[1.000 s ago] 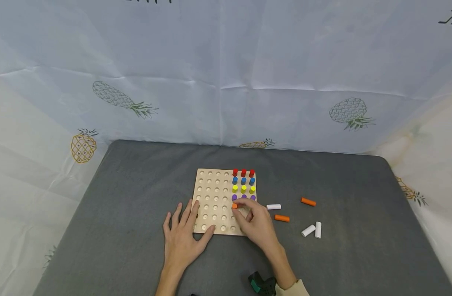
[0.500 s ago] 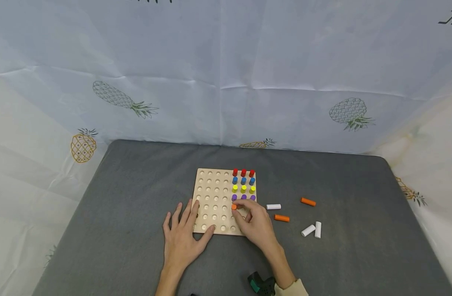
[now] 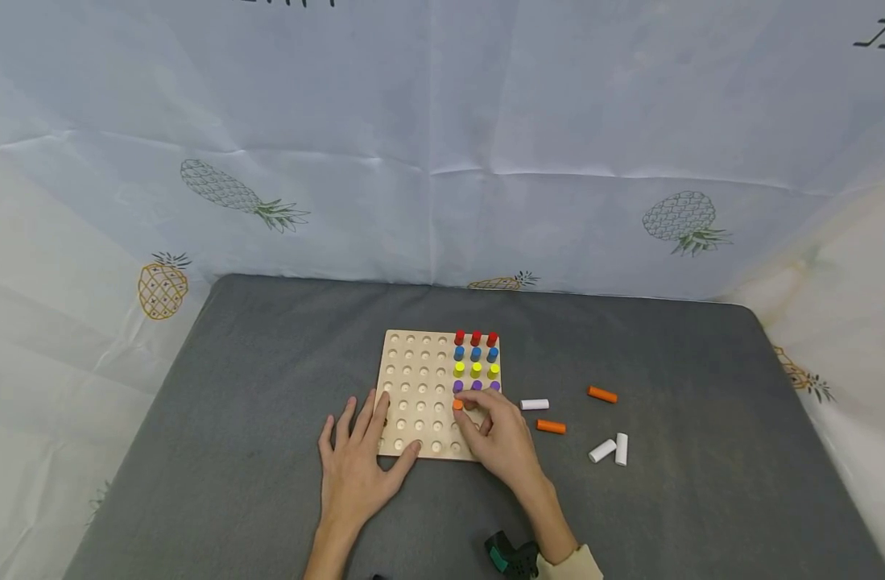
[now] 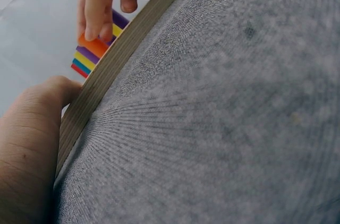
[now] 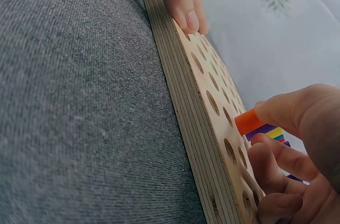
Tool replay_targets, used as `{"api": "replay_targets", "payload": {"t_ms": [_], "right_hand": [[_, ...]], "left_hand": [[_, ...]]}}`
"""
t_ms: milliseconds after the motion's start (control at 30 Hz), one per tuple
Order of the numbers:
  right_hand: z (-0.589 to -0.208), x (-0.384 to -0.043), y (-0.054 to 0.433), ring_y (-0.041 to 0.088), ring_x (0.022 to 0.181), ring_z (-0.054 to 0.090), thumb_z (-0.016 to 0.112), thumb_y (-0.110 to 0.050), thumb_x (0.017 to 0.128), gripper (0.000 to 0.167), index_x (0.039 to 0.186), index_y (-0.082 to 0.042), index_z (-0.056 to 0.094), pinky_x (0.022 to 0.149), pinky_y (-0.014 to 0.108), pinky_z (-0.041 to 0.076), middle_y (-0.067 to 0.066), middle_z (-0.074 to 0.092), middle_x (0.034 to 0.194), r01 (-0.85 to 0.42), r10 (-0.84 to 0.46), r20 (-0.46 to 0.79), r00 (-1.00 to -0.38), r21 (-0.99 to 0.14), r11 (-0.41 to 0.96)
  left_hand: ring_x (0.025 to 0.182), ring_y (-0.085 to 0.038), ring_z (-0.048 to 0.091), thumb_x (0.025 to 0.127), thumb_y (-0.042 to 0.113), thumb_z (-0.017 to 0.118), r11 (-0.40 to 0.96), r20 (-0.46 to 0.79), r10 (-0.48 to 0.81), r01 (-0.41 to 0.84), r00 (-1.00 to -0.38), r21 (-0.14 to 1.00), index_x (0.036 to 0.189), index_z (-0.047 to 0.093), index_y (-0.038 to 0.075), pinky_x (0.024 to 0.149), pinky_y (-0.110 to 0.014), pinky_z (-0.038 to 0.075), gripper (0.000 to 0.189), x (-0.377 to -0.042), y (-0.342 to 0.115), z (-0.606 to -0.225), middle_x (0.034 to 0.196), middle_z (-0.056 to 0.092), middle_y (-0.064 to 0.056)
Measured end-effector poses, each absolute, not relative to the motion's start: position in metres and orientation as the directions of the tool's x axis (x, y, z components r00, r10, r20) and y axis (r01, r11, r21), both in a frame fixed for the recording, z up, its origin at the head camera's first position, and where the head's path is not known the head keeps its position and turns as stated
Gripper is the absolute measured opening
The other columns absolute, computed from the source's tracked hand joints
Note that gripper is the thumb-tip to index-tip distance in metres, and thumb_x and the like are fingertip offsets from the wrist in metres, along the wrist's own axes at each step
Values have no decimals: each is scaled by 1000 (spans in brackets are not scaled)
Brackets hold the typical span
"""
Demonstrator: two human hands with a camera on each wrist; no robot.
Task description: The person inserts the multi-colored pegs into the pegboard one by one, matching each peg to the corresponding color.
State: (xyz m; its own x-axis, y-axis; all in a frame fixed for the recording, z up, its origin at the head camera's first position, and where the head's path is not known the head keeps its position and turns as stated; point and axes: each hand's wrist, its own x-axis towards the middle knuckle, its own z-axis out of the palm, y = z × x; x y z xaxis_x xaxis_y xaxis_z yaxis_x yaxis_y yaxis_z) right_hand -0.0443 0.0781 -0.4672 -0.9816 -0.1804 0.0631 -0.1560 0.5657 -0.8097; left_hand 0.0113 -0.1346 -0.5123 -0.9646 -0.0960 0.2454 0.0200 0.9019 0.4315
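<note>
A square wooden pegboard (image 3: 411,379) with rows of round holes lies on the grey table. My right hand (image 3: 502,435) pinches an orange peg (image 3: 458,405) between thumb and index finger, upright at the board just nearer me than the purple row. In the right wrist view the orange peg (image 5: 248,122) stands at the board's surface. My left hand (image 3: 362,471) rests with spread fingers on the board's left edge and its thumb on the near edge. Red pegs (image 3: 476,338), blue pegs (image 3: 475,354), yellow pegs (image 3: 476,370) and purple pegs (image 3: 458,387) stand in rows at the right side.
Right of the board lie two orange pegs, one nearer the board (image 3: 551,427) and another orange peg (image 3: 602,395) farther off. White pegs (image 3: 535,404) lie there too. A black and green device (image 3: 512,556) is by the right wrist. A pineapple-print cloth (image 3: 442,161) hangs behind the table.
The orange peg in my right hand has shifted very slightly left and stays at the same place on the board. My left hand has stayed still.
</note>
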Motion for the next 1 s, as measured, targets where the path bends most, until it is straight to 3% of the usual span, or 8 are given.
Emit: {"api": "replay_targets", "payload": {"t_ms": [1000], "right_hand": [[-460, -38, 100, 5, 52, 41, 79, -12, 89, 22, 111, -15, 78, 47, 18, 38, -1, 64, 88, -125, -126, 64, -990, -811, 572]], "left_hand": [[147, -42, 41, 82, 65, 71, 902, 240, -96, 17, -966, 431, 155, 47, 20, 120, -67, 17, 88, 12, -135, -512, 157, 51, -10]]}}
